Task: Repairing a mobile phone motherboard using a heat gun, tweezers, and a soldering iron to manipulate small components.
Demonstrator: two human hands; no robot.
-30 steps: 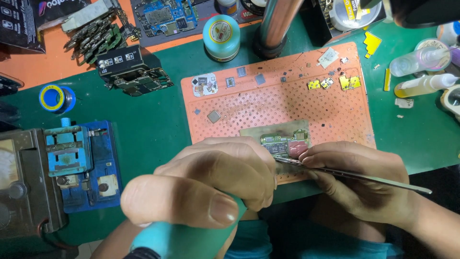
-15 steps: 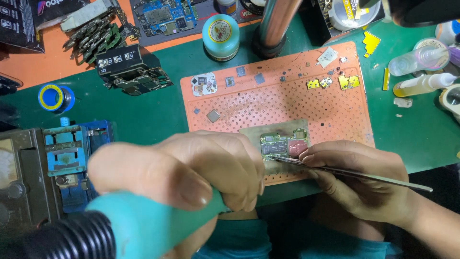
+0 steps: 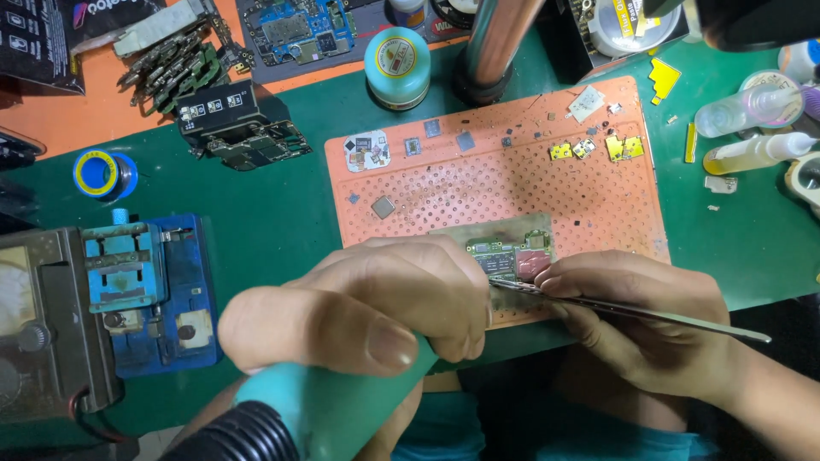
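Head view looks down on a green tabletop (image 3: 282,196) carrying an orange perforated silicone work mat (image 3: 512,179), with a blue board-holding jig (image 3: 145,290) at the left. Near the mat's front edge lies a small green circuit board (image 3: 504,254) on a metal plate. The left hand (image 3: 376,299) has its fingers closed around a teal-handled hot-air tool (image 3: 333,410), whose tip is hidden behind the hand beside the board. The right hand (image 3: 641,324) pinches slim steel tweezers (image 3: 632,309), their points resting at the board's lower edge. Loose chips and shields (image 3: 598,149) already sit scattered on the mat's far side, so, judging by this, some parts are off while the board is mid-rework.
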